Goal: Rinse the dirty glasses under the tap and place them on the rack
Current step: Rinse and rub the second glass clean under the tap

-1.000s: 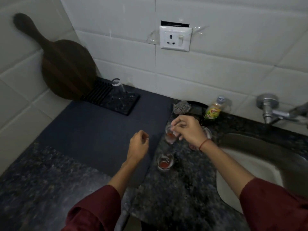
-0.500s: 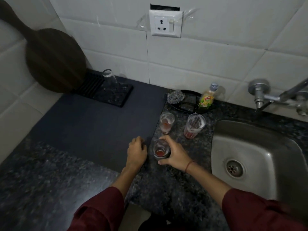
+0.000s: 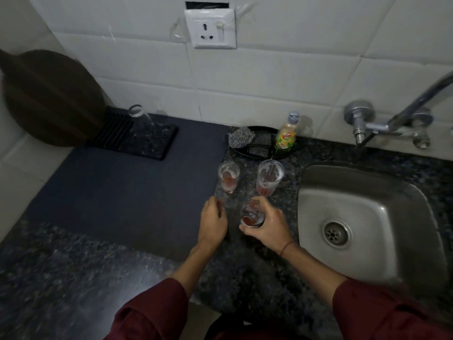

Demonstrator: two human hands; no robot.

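Observation:
My right hand point(image 3: 268, 227) grips a short glass point(image 3: 252, 215) with red dregs, held just above the granite counter. My left hand point(image 3: 212, 220) rests curled on the counter beside it, holding nothing. Two more dirty glasses stand behind: a small one point(image 3: 228, 176) and a taller one point(image 3: 268, 177), both with red residue. The black rack point(image 3: 157, 139) sits at the back left with one clean glass point(image 3: 142, 119) upside down on it. The tap point(image 3: 402, 119) is on the wall above the steel sink point(image 3: 367, 217).
A dark mat point(image 3: 122, 192) covers the counter left of the glasses. A dish-soap bottle point(image 3: 285, 136) and a steel scrubber point(image 3: 240, 138) sit on a black tray by the wall. A round wooden board point(image 3: 49, 99) leans at the far left.
My right hand moved from the far small glass to the near short glass, closed on it and lifted it slightly. My left hand sank to the counter.

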